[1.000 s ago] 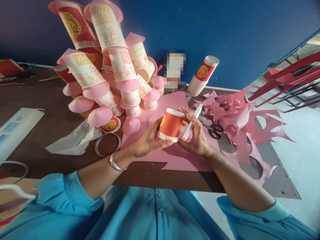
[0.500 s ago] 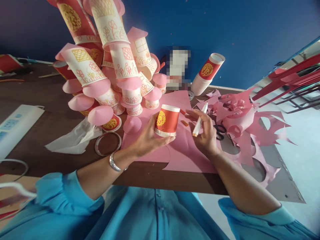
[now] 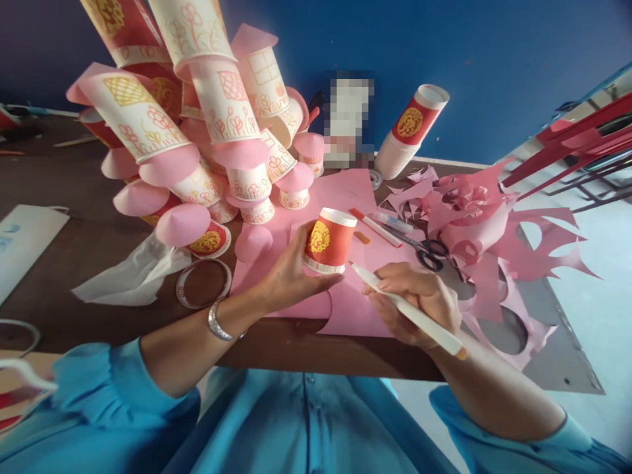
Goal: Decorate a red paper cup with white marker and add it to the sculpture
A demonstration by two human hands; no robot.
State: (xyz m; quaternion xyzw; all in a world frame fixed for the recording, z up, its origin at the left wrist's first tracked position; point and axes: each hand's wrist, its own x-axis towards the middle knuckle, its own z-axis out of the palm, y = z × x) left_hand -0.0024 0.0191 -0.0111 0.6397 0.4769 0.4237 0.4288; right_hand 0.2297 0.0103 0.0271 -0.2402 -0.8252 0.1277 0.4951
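A red paper cup [image 3: 332, 242] with a gold emblem and a pale band at its lower end is gripped by my left hand [image 3: 289, 270], fingers behind it and thumb along the bottom. In my right hand [image 3: 419, 299] is a white marker [image 3: 412, 316], held like a pen. Its tip points at the cup's lower edge, with a small gap between them; the orange end sticks out behind the hand. Pink paper [image 3: 363, 309] lies beneath both hands. Beyond the right hand are a second marker with a red cap [image 3: 378, 228] and black-handled scissors [image 3: 432, 255].
At left stands a tall structure of decorated paper cups [image 3: 230, 105] with pink cone roofs. A stack of cups [image 3: 412, 131] leans near the blue wall. Pink paper scraps [image 3: 474, 230] heap at right. A paper ring [image 3: 203, 283] and white tissue [image 3: 133, 273] lie at left.
My right hand has come down and nearer me, turning the marker so its tip points at the cup. The cup stays in my left hand. The view has shifted slightly.
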